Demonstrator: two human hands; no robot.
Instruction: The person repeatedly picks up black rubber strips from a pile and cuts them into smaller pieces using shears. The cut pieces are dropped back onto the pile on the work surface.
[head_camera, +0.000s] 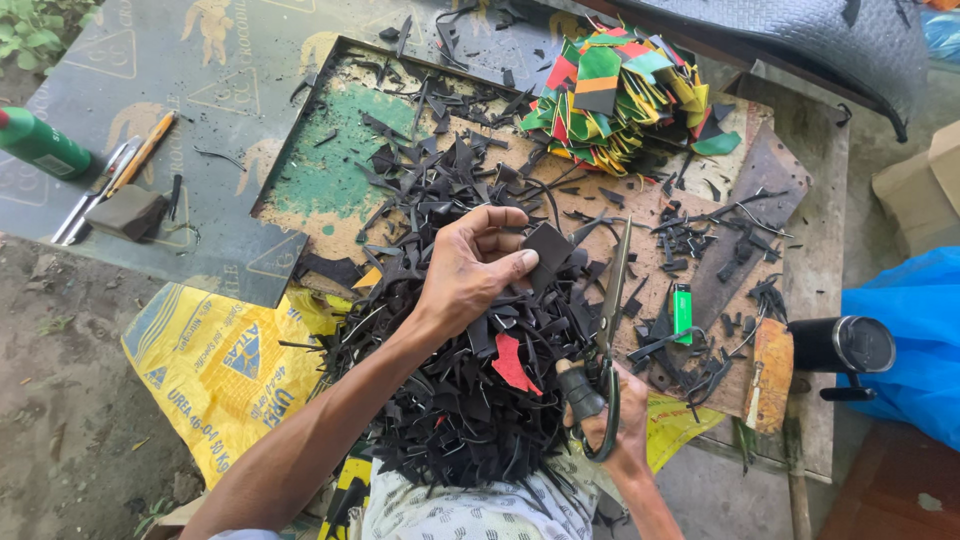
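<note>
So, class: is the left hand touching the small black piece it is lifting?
Touching. The head view shows the left hand pinching the black piece between thumb and fingers, above the scrap pile.

Left hand (470, 268) reaches forward with fingers pinched; right hand (618, 425) is clenched nearer the body.

- We are looking down on an outdoor, makeshift craft workshop set on bare dirt ground (70, 380).
- We see a worn wooden bench (810, 200), its board (330, 180) stained with green paint.
- We see a heap of black offcuts (450, 390) covering it, beside a stack of cut pieces in green, yellow, red and orange (620, 95).
- We see scissors (605, 330), pens (130, 165) and a glue bottle (40, 145) lying about.
</note>
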